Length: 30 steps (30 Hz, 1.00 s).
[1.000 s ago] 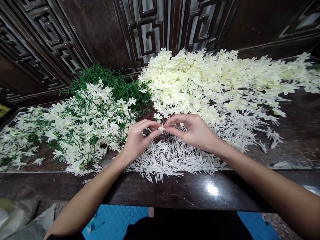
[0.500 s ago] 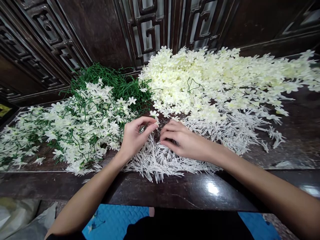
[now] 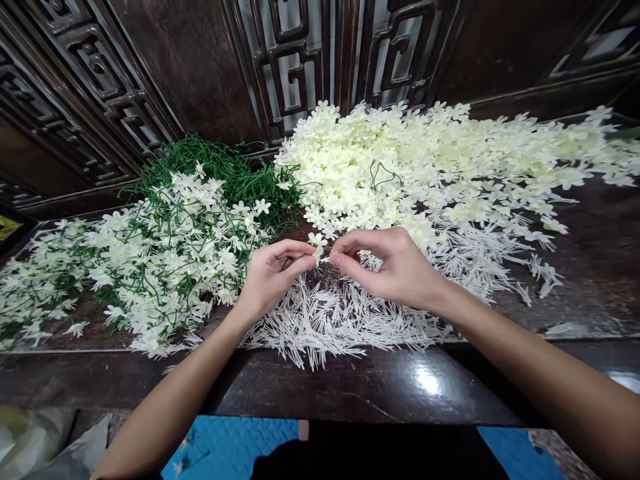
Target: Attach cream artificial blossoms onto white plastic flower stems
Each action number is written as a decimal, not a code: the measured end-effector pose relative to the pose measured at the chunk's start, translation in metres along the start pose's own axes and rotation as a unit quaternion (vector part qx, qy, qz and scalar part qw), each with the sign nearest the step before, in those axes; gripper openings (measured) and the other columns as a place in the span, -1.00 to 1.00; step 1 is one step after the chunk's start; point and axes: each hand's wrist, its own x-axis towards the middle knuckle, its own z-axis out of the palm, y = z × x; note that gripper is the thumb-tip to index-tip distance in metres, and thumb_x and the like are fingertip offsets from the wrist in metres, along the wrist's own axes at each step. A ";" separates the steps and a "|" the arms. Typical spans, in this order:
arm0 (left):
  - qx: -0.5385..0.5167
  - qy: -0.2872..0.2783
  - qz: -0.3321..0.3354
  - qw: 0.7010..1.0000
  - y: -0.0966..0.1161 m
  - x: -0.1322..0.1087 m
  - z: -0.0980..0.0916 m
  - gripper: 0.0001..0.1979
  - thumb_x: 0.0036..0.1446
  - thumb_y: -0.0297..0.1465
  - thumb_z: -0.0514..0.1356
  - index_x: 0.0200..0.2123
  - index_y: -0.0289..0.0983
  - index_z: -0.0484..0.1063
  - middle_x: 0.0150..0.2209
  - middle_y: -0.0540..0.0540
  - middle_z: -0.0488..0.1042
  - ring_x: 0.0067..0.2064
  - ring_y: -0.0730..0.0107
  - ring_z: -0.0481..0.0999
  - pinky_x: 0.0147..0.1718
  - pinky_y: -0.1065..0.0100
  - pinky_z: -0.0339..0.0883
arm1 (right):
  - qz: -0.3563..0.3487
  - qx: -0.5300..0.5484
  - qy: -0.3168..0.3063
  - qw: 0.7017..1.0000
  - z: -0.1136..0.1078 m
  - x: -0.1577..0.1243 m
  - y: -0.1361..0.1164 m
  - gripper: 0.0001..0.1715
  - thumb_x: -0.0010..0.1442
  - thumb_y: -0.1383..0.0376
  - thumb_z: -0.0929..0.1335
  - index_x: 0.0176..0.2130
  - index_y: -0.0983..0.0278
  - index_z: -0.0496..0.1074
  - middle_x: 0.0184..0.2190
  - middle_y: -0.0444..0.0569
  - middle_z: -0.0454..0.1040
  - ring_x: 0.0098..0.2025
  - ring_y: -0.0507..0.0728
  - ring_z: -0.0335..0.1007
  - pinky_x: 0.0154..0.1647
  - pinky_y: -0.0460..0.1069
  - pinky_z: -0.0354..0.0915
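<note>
- Pinching a small cream flower [image 3: 317, 251] between thumb and forefinger, my left hand [image 3: 270, 279] is closed on it, the other fingers curled under.
- My right hand [image 3: 397, 268] is closed too, its thumb and forefinger nipping a thin white stamen piece [image 3: 325, 260] whose tip meets the flower.
- The flower sits in the air between my two hands, just above the table [image 3: 380, 390] and over the near heap of stamens.
- It is tiny, pale cream, with narrow pointed petals spread like a star. It looks like plastic or fabric, though I cannot tell which.
- The stamen piece is a slim white sprig, mostly hidden by my fingertips.
- Under my hands lies a heap of white stamen sprigs [image 3: 335, 323], spiky and thin.
- Behind it, to the right, spreads a wide pile of loose cream blossoms [image 3: 430, 160].
- To my left lies a sprawl of finished flowers on green stems [image 3: 150, 257], with a bundle of bare green stems [image 3: 225, 167] behind it.
- The table is dark, glossy wood, backed by a carved wooden panel [image 3: 295, 67].
- A yellow mark [image 3: 7, 225] at the left edge is too small to read.
</note>
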 end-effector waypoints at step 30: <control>0.009 -0.024 0.022 0.999 0.004 -0.001 0.001 -0.86 0.04 -0.47 0.29 -0.30 -0.14 0.57 -0.30 -0.03 0.61 -0.29 0.37 0.57 -0.25 0.30 0.49 | 0.035 0.038 0.036 0.998 0.004 -0.001 0.001 -0.89 0.07 0.35 0.39 -0.31 0.24 0.51 -0.37 -0.06 0.58 -0.34 0.10 0.51 -0.28 0.11 0.50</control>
